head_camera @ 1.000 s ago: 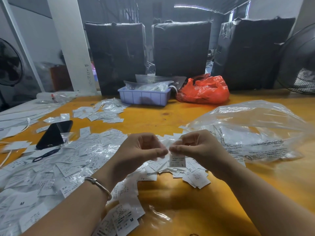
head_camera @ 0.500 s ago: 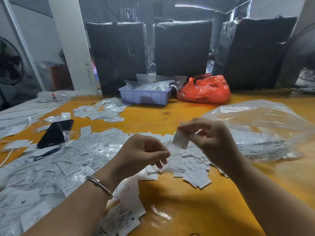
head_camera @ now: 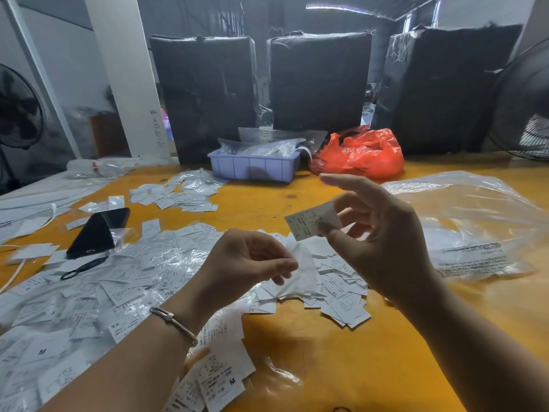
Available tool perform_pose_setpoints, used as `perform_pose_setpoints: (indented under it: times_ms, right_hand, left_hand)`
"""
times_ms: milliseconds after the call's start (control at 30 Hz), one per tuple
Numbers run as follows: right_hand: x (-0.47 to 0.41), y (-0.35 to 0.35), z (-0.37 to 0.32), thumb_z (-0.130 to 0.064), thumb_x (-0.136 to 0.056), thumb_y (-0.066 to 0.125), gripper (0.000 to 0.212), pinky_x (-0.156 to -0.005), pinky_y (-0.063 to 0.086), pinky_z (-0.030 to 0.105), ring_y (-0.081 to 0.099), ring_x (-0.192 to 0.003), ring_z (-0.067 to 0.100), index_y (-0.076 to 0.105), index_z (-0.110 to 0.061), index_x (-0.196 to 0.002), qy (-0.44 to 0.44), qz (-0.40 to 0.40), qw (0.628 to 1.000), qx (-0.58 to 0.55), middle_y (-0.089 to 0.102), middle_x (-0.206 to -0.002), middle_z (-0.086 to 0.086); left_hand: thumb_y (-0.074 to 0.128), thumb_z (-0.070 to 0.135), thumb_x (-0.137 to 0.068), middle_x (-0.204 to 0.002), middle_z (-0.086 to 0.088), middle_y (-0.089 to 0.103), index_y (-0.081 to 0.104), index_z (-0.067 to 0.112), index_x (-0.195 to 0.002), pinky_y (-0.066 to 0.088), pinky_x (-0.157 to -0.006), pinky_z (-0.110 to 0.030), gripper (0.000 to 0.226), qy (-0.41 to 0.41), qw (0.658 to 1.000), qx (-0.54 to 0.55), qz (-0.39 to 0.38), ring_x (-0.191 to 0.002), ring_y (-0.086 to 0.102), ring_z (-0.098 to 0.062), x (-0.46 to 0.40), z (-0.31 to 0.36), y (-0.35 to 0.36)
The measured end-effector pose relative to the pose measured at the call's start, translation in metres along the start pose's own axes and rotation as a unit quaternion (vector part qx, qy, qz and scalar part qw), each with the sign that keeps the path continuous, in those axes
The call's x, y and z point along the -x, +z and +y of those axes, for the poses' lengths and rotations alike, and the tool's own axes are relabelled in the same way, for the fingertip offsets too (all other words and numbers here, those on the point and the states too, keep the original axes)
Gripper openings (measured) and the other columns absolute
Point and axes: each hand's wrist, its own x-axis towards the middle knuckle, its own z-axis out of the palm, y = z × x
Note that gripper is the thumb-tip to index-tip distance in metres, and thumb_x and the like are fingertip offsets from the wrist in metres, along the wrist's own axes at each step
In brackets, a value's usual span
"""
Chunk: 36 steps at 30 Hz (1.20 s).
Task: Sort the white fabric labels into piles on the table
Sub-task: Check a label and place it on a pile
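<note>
My right hand [head_camera: 383,239] is raised above the table and pinches a single white label [head_camera: 312,220] marked L between thumb and fingers. Lower and to the left, my left hand [head_camera: 246,263] pinches a thin clear plastic sleeve [head_camera: 300,272] that hangs down over a pile of labels [head_camera: 338,295] at the centre. A wide spread of labels [head_camera: 98,286] mixed with clear sleeves covers the table's left side. A small pile [head_camera: 184,194] lies farther back, and M-marked labels [head_camera: 219,379] lie by my left forearm.
The orange table [head_camera: 341,358] carries a big clear plastic bag [head_camera: 475,233] at the right, a blue tray [head_camera: 255,169] and a red bag [head_camera: 362,156] at the back, and a black phone [head_camera: 98,230] with scissors [head_camera: 83,267] at the left. Black wrapped bales stand behind.
My hands, close together a second ago over the centre pile, have parted. The right hand rose up and to the right with the L label; the left stayed low with the clear sleeve.
</note>
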Motion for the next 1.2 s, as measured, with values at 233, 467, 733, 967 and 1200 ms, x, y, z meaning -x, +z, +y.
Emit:
perform_pose_setpoints:
  times_ms: [233, 467, 733, 967, 1200]
  right_hand:
    - [0.001, 0.003, 0.004, -0.009, -0.078, 0.076, 0.054, -0.055, 0.058, 0.026, 0.069, -0.075, 0.006, 0.056, -0.027, -0.124, -0.011, -0.007, 1.0, 0.028, 0.07, -0.091, -0.007]
    - [-0.001, 0.004, 0.006, -0.004, -0.076, 0.076, 0.051, -0.059, 0.056, 0.025, 0.067, -0.078, 0.004, 0.059, -0.03, -0.116, 0.01, -0.021, 1.0, 0.003, 0.069, -0.084, -0.013]
    - [-0.003, -0.002, 0.01, 0.006, -0.071, 0.07, 0.048, -0.056, 0.053, 0.033, 0.066, -0.071, 0.014, 0.066, -0.028, -0.105, 0.021, -0.047, 0.999, 0.011, 0.07, -0.081, -0.009]
    - [-0.002, -0.004, 0.012, -0.001, -0.068, 0.069, 0.042, -0.054, 0.052, 0.033, 0.064, -0.063, 0.023, 0.069, -0.029, -0.099, 0.016, -0.11, 0.992, 0.065, 0.07, -0.083, -0.012]
    - [0.001, 0.004, 0.012, -0.004, -0.075, 0.07, 0.035, -0.059, 0.05, 0.022, 0.057, -0.063, 0.001, 0.069, -0.02, -0.106, 0.0, -0.176, 0.979, 0.099, 0.071, -0.083, -0.006]
  left_hand:
    - [0.076, 0.017, -0.073, -0.072, -0.007, 0.074, 0.077, 0.005, -0.083, 0.056, -0.06, -0.021, 0.015, 0.006, 1.0, -0.002, -0.009, -0.062, 0.07, -0.02, 0.0, 0.001, 0.001]
    - [0.074, 0.019, -0.073, -0.073, -0.006, 0.074, 0.076, 0.006, -0.084, 0.056, -0.06, -0.021, 0.017, 0.009, 1.0, 0.001, -0.014, -0.063, 0.07, -0.018, 0.0, 0.0, 0.001]
    - [0.073, 0.021, -0.074, -0.074, -0.007, 0.074, 0.076, 0.004, -0.085, 0.056, -0.06, -0.023, 0.021, -0.001, 1.0, 0.011, -0.011, -0.063, 0.07, -0.022, 0.0, 0.0, 0.0]
    - [0.072, 0.019, -0.076, -0.073, -0.01, 0.074, 0.075, -0.001, -0.086, 0.054, -0.058, -0.022, 0.023, -0.004, 1.0, 0.014, -0.011, -0.062, 0.07, -0.024, -0.001, 0.001, 0.0]
    - [0.073, 0.02, -0.073, -0.069, -0.008, 0.073, 0.075, 0.002, -0.082, 0.053, -0.058, -0.022, 0.02, -0.011, 1.0, 0.013, -0.021, -0.06, 0.069, -0.021, 0.0, -0.001, 0.004]
